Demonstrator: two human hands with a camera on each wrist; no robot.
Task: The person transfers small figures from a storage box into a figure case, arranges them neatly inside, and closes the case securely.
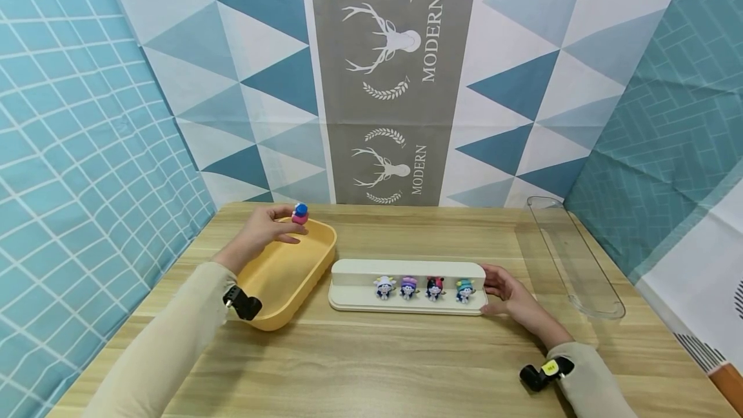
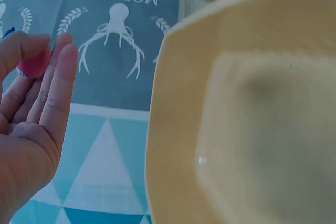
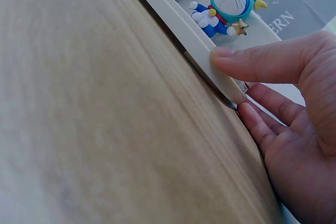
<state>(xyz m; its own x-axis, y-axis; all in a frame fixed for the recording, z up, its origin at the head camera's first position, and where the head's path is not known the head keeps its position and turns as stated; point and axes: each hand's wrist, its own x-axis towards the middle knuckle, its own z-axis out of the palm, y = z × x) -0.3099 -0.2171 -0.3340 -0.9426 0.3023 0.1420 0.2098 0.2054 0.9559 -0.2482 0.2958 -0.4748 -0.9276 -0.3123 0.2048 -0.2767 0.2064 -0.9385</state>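
My left hand (image 1: 264, 231) pinches a small pink and blue figurine (image 1: 300, 213) between thumb and fingers, above the far end of a yellow basin (image 1: 284, 276). In the left wrist view the figurine's pink part (image 2: 34, 65) shows between thumb and fingers; the rest is mostly hidden. My right hand (image 1: 507, 295) grips the right end of a cream display stand (image 1: 406, 266), thumb (image 3: 241, 62) on its front edge and fingers curled underneath. Several small cat figurines stand in a row on the stand; the rightmost figurine (image 3: 226, 6) wears a teal hood and holds a gold star.
A clear plastic cover (image 1: 571, 257) lies at the table's right side. The wooden table (image 1: 377, 366) meets a patterned cloth backdrop (image 1: 395, 102) at the back, with a blue tiled cloth (image 1: 87, 115) on the left.
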